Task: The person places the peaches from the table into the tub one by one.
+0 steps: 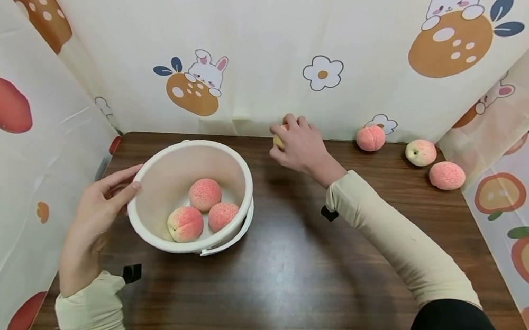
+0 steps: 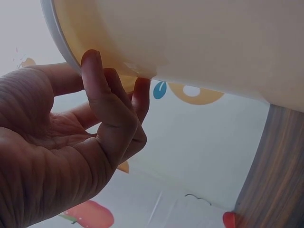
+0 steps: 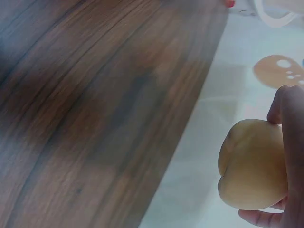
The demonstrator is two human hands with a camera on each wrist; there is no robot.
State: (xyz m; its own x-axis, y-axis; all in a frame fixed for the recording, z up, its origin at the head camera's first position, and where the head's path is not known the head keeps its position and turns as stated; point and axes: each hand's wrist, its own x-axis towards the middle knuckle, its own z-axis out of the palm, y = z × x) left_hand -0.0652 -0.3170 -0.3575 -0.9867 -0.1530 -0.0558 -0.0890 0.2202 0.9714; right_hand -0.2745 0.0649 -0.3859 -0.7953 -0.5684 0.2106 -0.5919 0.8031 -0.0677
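Observation:
A white bucket [image 1: 143,230] stands on the left of the table with three pink and yellow peaches [image 1: 204,195] inside. My left hand [image 1: 97,210] grips its left rim, thumb on the near side; in the left wrist view the fingers curl against the bucket wall [image 2: 199,42]. Over the table's back edge my right hand [image 1: 302,147] holds a yellowish peach [image 3: 254,164], its crease facing the right wrist camera. The hand covers most of that peach in the head view. Right of this hand, a pink peach [image 1: 370,138] lies against the back curtain.
Two more peaches, one yellowish [image 1: 421,152] and one pink [image 1: 447,175], lie at the table's back right corner. Printed curtains [image 1: 266,43] rise behind and at both sides of the brown wooden table [image 1: 282,283]. The bucket's handle [image 1: 233,240] hangs at its near right side.

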